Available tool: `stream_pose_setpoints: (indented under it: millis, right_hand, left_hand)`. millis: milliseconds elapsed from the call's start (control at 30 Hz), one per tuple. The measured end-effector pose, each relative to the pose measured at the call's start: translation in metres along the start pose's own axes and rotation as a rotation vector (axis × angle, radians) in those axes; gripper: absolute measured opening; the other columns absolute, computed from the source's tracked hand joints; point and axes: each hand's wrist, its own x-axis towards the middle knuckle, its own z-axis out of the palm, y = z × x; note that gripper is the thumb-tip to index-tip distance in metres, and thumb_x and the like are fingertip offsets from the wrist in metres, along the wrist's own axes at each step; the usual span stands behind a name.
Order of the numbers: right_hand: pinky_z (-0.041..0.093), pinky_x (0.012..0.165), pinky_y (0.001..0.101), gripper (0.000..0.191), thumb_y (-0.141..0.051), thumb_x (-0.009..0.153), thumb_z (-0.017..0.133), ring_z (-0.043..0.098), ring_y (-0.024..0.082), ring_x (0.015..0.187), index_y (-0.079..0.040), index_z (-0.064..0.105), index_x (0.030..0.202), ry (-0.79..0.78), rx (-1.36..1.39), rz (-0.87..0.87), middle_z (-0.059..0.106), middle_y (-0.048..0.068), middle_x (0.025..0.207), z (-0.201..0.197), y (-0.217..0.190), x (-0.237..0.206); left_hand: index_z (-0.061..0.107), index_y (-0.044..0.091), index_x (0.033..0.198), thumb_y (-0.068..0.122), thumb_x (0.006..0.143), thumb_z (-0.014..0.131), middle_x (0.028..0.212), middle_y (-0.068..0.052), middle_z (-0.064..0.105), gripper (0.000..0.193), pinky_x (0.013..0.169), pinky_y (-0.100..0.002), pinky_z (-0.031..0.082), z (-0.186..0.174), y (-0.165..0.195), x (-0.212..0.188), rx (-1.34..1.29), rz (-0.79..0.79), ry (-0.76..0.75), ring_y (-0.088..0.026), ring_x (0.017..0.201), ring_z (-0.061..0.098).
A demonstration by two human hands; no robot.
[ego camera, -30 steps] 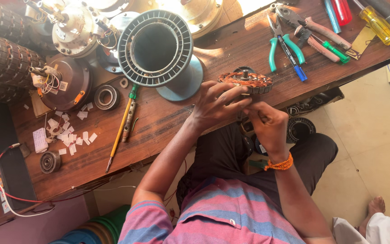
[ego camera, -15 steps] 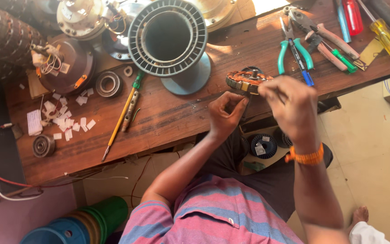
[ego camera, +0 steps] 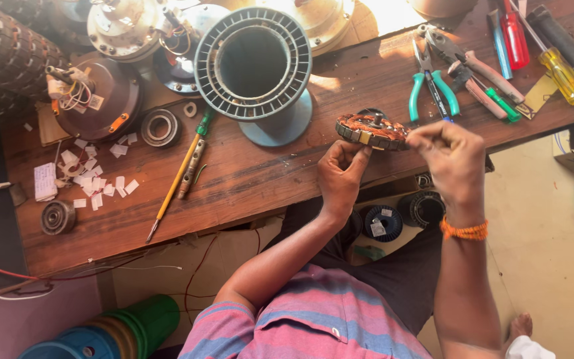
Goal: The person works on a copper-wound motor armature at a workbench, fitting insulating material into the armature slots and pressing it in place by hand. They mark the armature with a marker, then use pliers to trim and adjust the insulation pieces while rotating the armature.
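Observation:
A round copper-wound stator lies at the front edge of the wooden workbench. My left hand grips its near rim from below, thumb and fingers around the edge. My right hand, with an orange thread band at the wrist, is pinched shut at the stator's right side; what it pinches is too small to see. A grey ribbed ring housing stands just behind the stator on a blue-grey base.
Teal-handled pliers, screwdrivers and other tools lie at the right. A long yellow-shafted tool, a bearing, paper scraps and a brown motor cover are on the left. Wire spools sit under the bench.
My right hand has come up from below the bench edge to the stator's right side. My left hand has shifted from covering the stator to gripping its near rim.

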Motion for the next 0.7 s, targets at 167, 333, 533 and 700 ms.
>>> stream_pose_setpoints:
  millis: [167,333,533,700]
  right_hand:
    - [0.040,0.058,0.0187,0.008,-0.006,0.097,0.078,0.050,-0.001,0.068,-0.001,0.074,0.102,0.049,-0.139,-0.084,0.066,-0.002,0.080,0.018,-0.002,-0.037]
    - [0.053,0.072,0.0222,0.006,0.000,0.102,0.072,0.067,0.002,0.086,0.002,0.070,0.108,0.140,-0.211,-0.374,0.071,0.006,0.094,0.045,0.005,-0.048]
    - [0.045,0.057,0.0206,0.003,0.002,0.100,0.070,0.056,0.001,0.067,0.002,0.071,0.102,0.178,-0.087,-0.223,0.067,0.002,0.079,0.069,0.038,-0.060]
    - [0.037,0.060,0.0167,0.006,-0.002,0.096,0.075,0.049,-0.001,0.069,0.002,0.074,0.101,0.091,0.316,0.043,0.065,-0.004,0.080,0.071,0.066,-0.071]
  left_hand:
    - [0.069,0.005,0.094,0.015,0.098,0.074,0.072,0.010,0.057,0.012,0.058,-0.018,0.035,0.001,-0.006,-0.002,0.004,0.027,0.030,0.002,0.065,0.045]
    - [0.070,0.006,0.097,0.014,0.099,0.074,0.073,0.009,0.055,0.010,0.058,-0.020,0.034,-0.001,-0.007,-0.002,0.085,0.101,0.014,0.001,0.066,0.044]
    - [0.070,0.014,0.117,0.011,0.099,0.073,0.084,0.000,0.059,0.019,0.067,-0.029,0.048,-0.028,0.014,0.005,0.657,0.835,-0.178,-0.015,0.072,0.060]
    - [0.075,0.016,0.120,0.018,0.084,0.082,0.067,0.003,0.044,0.037,0.056,-0.033,0.039,-0.045,0.027,0.022,0.924,1.095,-0.289,-0.014,0.060,0.048]
